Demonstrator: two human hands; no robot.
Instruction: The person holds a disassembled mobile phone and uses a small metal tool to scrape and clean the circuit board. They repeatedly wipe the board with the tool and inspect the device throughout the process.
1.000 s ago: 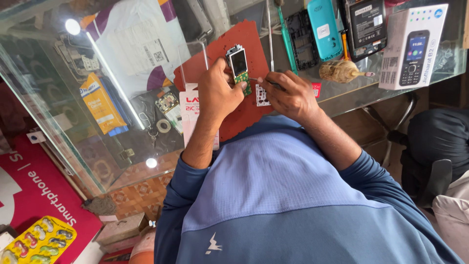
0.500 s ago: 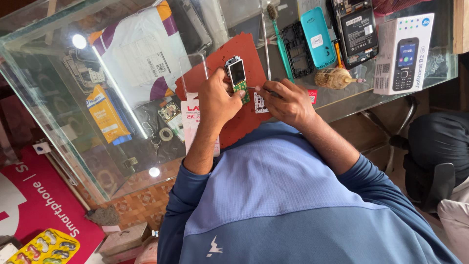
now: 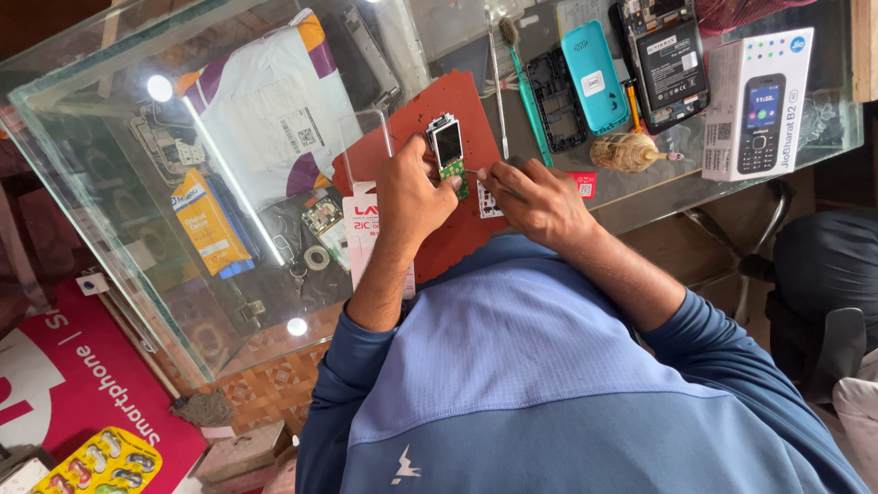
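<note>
- Left hand (image 3: 413, 194) closed around small bare phone board (image 3: 449, 151), held tilted just above red mat (image 3: 430, 119).
- Board: dark screen in pale frame on upper part, green circuit strip showing below, beside left fingertips.
- Right hand (image 3: 540, 203) pinched shut on thin metal tool (image 3: 489, 177), tip touching board's green lower end.
- Beyond right hand on glass worktop (image 3: 110, 137): teal phone shell (image 3: 594, 64), brush (image 3: 526, 87), white phone box (image 3: 754, 101).
</note>
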